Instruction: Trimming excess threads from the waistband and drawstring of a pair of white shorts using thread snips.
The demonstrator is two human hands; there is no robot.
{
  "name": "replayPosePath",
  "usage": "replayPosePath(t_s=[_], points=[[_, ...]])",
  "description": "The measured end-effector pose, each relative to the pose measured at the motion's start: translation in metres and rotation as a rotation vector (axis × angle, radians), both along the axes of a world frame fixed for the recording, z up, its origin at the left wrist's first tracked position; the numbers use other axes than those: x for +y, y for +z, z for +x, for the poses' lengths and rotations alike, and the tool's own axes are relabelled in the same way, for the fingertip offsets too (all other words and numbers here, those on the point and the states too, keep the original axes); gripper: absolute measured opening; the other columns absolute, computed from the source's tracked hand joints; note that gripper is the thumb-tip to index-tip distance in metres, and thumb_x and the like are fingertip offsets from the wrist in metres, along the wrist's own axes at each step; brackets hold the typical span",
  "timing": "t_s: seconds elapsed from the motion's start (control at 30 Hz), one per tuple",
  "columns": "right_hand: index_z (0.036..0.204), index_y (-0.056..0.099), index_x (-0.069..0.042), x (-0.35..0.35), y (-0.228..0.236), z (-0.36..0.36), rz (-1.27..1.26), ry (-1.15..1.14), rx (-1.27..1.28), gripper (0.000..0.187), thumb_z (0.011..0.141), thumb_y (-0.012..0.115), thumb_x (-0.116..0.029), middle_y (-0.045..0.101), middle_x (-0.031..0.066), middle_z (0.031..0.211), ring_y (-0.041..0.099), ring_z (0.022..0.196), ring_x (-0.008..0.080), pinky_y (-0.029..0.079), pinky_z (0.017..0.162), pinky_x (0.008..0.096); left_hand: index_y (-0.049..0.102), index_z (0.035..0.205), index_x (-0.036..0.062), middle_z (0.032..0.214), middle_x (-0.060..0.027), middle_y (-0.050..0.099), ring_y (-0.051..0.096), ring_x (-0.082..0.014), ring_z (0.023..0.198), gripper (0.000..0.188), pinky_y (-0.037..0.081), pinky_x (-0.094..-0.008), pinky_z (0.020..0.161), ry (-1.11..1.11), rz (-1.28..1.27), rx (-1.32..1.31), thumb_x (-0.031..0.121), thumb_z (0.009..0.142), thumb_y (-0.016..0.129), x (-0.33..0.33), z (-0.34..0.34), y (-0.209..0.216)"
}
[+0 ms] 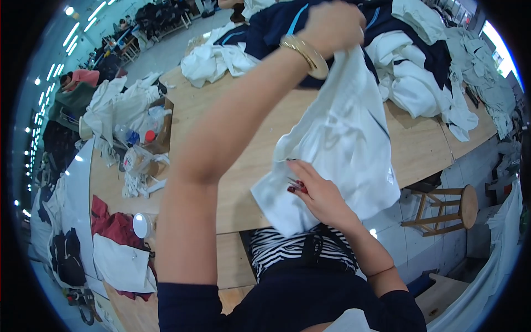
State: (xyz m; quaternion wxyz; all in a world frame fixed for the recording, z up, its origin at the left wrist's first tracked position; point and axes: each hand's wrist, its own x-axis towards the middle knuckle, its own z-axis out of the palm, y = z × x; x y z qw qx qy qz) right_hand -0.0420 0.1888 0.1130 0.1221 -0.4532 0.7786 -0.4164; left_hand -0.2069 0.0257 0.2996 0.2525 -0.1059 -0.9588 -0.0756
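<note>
I judge I'm mid-trim: my left hand (332, 25) holds the white garment (337, 149) clenched and lifted above the tabletop (221, 119), my right hand (321, 196) grips small red-handled snips (296, 186) against it, needing a careful cut.

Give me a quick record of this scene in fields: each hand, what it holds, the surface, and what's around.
left hand: raised, gripping top of white garment
right hand: on garment's lower edge, holding small red snips
surface: wooden table
around: garment piles, cardboard box, wooden stool
</note>
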Motion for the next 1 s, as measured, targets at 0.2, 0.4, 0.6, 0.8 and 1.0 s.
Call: replayPosePath(t_s=[0.2,0.4,0.6,0.8,1.0], points=[[0.123,0.049,-0.01,0.028,0.043,-0.042,0.074,-0.389,0.312,0.043,0.08,0.057,-0.007,0.055,0.0121,0.109,0.061,0.081,0.0366,0.05,0.068,0.0452,0.073,0.084,0.0055,0.086,-0.0217,0.068,0.066,-0.0358,0.086,0.021,0.052,-0.0429,0.079,0.398,-0.003,0.405,0.019,0.078,0.058,-0.072,0.044,0.113],[0.105,0.061,0.0,0.112,0.121,-0.126,-0.565,-0.214,0.183,0.023,0.085,0.054,0.008,0.056,0.0029,0.104,0.058,0.081,0.0099,0.048,0.071,0.0224,0.064,0.115,0.0096,0.116,-0.0116,0.062,0.059,-0.0213,0.107,0.045,0.044,-0.0309,0.095,0.108,0.39,-0.021,0.009,0.073,0.049,-0.182,0.084,0.124],[0.103,0.062,-0.003,0.2,0.184,-0.168,-0.989,-0.453,0.189,0.031,0.098,0.051,-0.031,0.061,0.0001,0.095,0.057,0.084,0.0107,0.042,0.081,0.0242,0.056,0.122,0.0027,0.116,-0.0113,0.061,0.058,-0.0209,0.108,0.05,0.05,-0.0327,0.089,-0.311,0.4,-0.183,0.013,0.074,0.047,-0.105,0.197,0.132],[0.119,0.061,-0.002,0.16,0.21,-0.151,-0.919,-0.315,-0.127,0.041,0.094,0.054,-0.033,0.065,0.0082,0.106,0.062,0.096,0.0142,0.048,0.084,0.0273,0.053,0.115,-0.0066,0.106,-0.0135,0.064,0.064,-0.0169,0.094,0.05,0.054,-0.0249,0.078,-0.354,0.695,-0.503,0.022,0.075,0.046,-0.103,0.249,0.105],[0.107,0.062,-0.002,0.059,0.069,-0.195,-0.245,-0.392,-0.264,0.043,0.086,0.066,-0.039,0.061,0.0023,0.103,0.051,0.097,0.0091,0.039,0.088,0.0227,0.056,0.116,-0.001,0.11,-0.0013,0.058,0.057,-0.0077,0.096,0.035,0.048,-0.0237,0.081,0.026,1.405,-1.083,0.016,0.087,0.05,-0.114,0.247,-0.098]])
